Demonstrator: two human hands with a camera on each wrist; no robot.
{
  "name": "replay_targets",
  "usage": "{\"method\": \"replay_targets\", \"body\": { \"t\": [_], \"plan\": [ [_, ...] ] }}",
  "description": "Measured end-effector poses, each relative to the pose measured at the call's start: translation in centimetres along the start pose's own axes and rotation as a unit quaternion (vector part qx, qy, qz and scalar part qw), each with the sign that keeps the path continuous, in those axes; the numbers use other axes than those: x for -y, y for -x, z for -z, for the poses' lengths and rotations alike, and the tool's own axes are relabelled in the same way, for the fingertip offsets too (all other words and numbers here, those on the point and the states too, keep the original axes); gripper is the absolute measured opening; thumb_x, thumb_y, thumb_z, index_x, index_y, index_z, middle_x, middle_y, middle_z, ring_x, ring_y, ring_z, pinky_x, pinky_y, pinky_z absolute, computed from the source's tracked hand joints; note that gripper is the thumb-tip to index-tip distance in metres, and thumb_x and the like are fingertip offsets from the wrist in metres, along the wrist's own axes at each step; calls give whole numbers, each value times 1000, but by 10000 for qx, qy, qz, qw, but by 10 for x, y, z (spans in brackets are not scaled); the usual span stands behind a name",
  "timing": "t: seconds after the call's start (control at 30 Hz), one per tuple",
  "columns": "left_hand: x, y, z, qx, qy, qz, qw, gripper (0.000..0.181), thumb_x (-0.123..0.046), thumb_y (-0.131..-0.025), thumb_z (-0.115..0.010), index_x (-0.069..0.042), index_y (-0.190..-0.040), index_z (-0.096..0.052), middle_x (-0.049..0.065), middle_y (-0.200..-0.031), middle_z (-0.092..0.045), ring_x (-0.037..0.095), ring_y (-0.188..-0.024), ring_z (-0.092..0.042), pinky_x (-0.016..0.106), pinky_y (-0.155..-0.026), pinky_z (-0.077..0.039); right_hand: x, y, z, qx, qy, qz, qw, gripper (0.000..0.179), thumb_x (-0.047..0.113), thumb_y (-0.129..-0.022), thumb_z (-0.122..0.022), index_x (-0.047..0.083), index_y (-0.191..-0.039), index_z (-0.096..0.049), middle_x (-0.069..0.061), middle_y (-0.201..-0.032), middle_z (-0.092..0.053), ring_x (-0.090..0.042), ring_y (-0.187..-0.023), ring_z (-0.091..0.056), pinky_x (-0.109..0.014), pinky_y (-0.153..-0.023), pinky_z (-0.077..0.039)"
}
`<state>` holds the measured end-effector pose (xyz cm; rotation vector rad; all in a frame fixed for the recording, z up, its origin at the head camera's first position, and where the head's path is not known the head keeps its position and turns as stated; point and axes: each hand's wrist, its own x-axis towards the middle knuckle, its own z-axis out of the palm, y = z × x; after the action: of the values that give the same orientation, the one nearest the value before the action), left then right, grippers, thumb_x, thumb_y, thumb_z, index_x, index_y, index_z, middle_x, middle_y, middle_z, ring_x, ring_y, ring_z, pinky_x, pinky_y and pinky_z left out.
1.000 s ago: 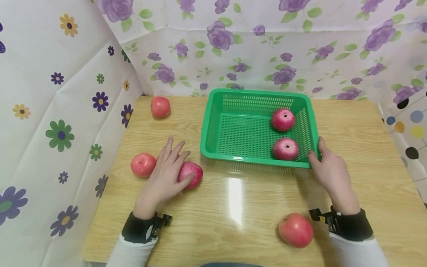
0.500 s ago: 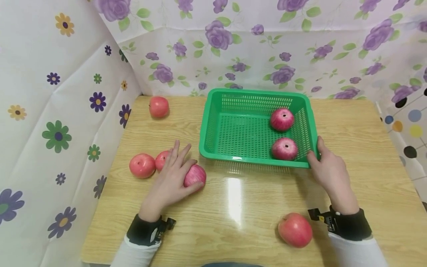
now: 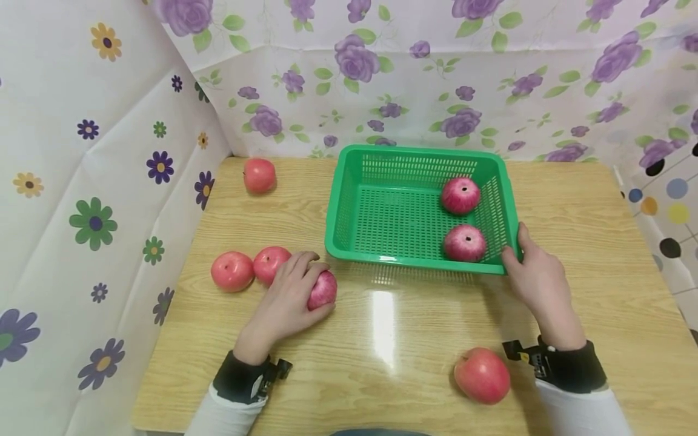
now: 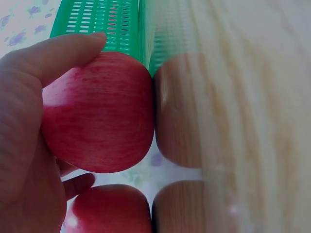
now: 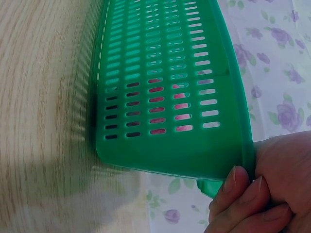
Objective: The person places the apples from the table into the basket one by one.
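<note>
A left hand (image 3: 287, 301) grips a striped apple (image 3: 324, 292), thumb curled along the near side and fingers over the far side, the fruit resting on a wood-grain table (image 3: 425, 339) just left of the green basket (image 3: 392, 260). Hard by the fingers sits a second apple (image 3: 269, 264), with a third apple (image 3: 232, 271) beside it; from where I stand, a careless backward sweep of the knuckles could knock one into the other and send it rolling toward the table's left side. The held fruit looks round and smooth, so a loose pinch might let it slip.

Across the table, the right hand (image 3: 540, 275) pinches the basket's near right corner. Two more lie apart inside at that end, an upper apple (image 3: 460, 195) and a lower apple (image 3: 465, 243); a sharp tug or tilt there would likely set both rolling. A large apple (image 3: 482, 375) sits near the right wrist, where a backward pull of the arm could bump it toward the front edge. A far apple (image 3: 259, 175), well apart by the flowered backdrop (image 3: 322, 103), seems at least risk.
</note>
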<state>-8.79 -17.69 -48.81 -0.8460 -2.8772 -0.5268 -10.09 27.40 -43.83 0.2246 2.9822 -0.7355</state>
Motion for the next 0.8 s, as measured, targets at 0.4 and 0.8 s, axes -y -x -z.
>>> {"method": "replay_targets", "body": {
  "t": [0.4, 0.8],
  "plan": [
    [-3, -3, -4, 197, 228, 148, 9994, 82, -46, -68, -86, -14, -136, -52, 6, -133, -50, 23, -113, -52, 46, -94, -51, 0, -1, 1, 46, 11, -21, 10000, 68, 44, -105, -31, 7, -158, -7, -40, -139, -39, -47, -94, -53, -54, -65, -46],
    [-5, -7, -3, 195, 170, 35, 9997, 72, -44, -69, -83, -16, -129, -56, -2, -120, -54, 12, -98, -54, 35, -78, -56, 1, 1, 1, 67, -21, -43, 10000, 69, 44, -105, -31, 8, -158, -6, -40, -140, -38, -46, -91, -51, -50, -64, -45]
  ]
}}
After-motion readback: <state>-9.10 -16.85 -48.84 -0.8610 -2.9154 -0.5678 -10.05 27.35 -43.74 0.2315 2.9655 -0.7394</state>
